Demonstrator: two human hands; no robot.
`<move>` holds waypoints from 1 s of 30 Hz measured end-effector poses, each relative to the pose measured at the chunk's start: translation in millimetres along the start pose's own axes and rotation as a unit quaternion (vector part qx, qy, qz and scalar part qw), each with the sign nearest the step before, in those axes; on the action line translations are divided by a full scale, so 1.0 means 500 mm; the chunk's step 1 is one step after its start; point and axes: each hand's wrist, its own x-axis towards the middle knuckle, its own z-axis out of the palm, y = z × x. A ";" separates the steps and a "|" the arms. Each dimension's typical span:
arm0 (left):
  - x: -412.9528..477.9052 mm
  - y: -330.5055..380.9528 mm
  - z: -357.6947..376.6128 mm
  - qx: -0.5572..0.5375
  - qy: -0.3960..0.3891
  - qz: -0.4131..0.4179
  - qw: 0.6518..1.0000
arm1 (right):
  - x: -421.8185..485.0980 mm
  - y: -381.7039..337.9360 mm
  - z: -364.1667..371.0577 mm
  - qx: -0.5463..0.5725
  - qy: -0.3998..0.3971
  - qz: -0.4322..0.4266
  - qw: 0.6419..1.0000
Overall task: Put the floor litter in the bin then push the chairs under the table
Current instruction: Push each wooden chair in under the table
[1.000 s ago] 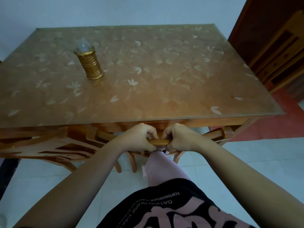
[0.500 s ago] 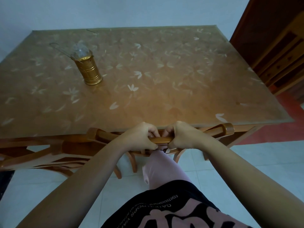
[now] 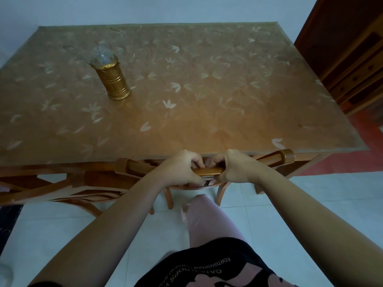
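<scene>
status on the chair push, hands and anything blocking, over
Grip: left hand and right hand both on the chair's top rail. Rail right at the table edge, seat mostly under it. Beside it, second chair close on the left; contact unclear.

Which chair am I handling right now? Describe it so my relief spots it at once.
Start at the big wooden table with the leaf-patterned cover. Two wooden chairs sit along its near edge; yours is the middle chair, its curved top rail right at the table's edge. Unlike the neighbouring chair on the left, it has the left hand and right hand gripping its rail.
</scene>
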 end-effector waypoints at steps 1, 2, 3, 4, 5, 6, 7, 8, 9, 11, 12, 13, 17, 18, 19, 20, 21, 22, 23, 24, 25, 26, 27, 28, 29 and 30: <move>-0.001 0.000 0.000 0.000 0.001 -0.001 1.000 | 0.000 -0.001 -0.001 -0.003 -0.004 -0.004 1.000; -0.002 0.001 0.000 0.001 0.002 -0.002 1.000 | 0.001 -0.002 -0.002 -0.004 -0.006 -0.007 1.000; -0.003 0.001 0.000 0.003 0.004 -0.002 1.000 | 0.001 -0.002 -0.004 0.000 -0.008 -0.010 1.000; -0.003 0.002 0.000 0.006 0.006 -0.003 1.000 | 0.002 -0.001 -0.005 0.006 -0.010 -0.013 1.000; -0.003 0.003 0.000 0.009 0.009 -0.004 1.000 | 0.002 0.000 -0.007 0.013 -0.013 -0.014 1.000; -0.003 0.004 0.001 0.010 0.013 -0.005 1.000 | 0.003 0.002 -0.008 0.016 -0.016 -0.015 1.000; -0.002 0.005 0.002 0.011 0.015 -0.007 1.000 | 0.003 0.004 -0.009 0.016 -0.020 -0.016 1.000; -0.001 0.006 0.003 0.012 0.016 -0.008 1.000 | 0.004 0.007 -0.010 0.015 -0.023 -0.016 1.000; 0.000 0.007 0.004 0.012 0.016 -0.008 1.000 | 0.005 0.009 -0.012 0.012 -0.025 -0.016 0.999; 0.001 0.008 0.006 0.009 0.013 -0.008 1.000 | 0.005 0.010 -0.013 0.010 -0.026 -0.012 1.000; 0.000 0.008 0.006 0.005 0.011 -0.007 1.000 | 0.004 0.010 -0.012 0.010 -0.023 -0.010 1.000; 0.000 0.008 0.005 0.001 0.009 -0.006 1.000 | 0.003 0.008 -0.010 0.010 -0.018 -0.011 1.000; -0.007 -0.004 0.001 -0.005 0.001 -0.010 1.000 | -0.002 -0.003 0.005 0.016 0.002 -0.022 1.000; -0.010 -0.009 0.000 -0.004 0.001 -0.012 1.000 | -0.003 -0.006 0.008 0.019 0.007 -0.023 1.000; -0.012 -0.012 -0.001 -0.003 0.003 -0.013 1.000 | -0.004 -0.010 0.011 0.021 0.010 -0.025 0.999; -0.014 -0.015 -0.002 -0.002 0.005 -0.013 1.000 | -0.004 -0.013 0.014 0.023 0.010 -0.025 0.999; -0.016 -0.017 -0.002 0.000 0.008 -0.013 1.000 | -0.005 -0.016 0.016 0.024 0.011 -0.024 0.999; -0.018 -0.019 -0.002 0.001 0.010 -0.012 1.000 | -0.006 -0.017 0.017 0.024 0.012 -0.022 0.999; -0.020 -0.019 -0.001 0.002 0.012 -0.011 1.000 | -0.007 -0.018 0.017 0.022 0.014 -0.021 0.999; -0.022 -0.018 -0.002 0.004 0.013 -0.009 1.000 | -0.008 -0.018 0.017 0.021 0.016 -0.018 0.999; -0.023 -0.018 -0.002 0.006 0.014 -0.007 1.000 | -0.009 -0.018 0.017 0.020 0.017 -0.015 1.000; -0.025 -0.019 -0.001 0.010 0.017 -0.005 1.000 | -0.009 -0.018 0.016 0.017 0.018 -0.014 1.000; -0.026 -0.020 0.000 0.020 0.023 -0.003 1.000 | -0.010 -0.018 0.016 0.012 0.020 -0.016 1.000; -0.027 -0.021 0.000 0.033 0.031 -0.001 0.999 | -0.010 -0.018 0.017 0.006 0.022 -0.021 1.000; -0.028 -0.021 0.001 0.048 0.038 0.001 0.998 | -0.010 -0.019 0.018 0.001 0.025 -0.026 0.999; -0.030 -0.021 0.001 0.058 0.043 0.003 0.997 | -0.010 -0.019 0.019 -0.004 0.028 -0.029 0.999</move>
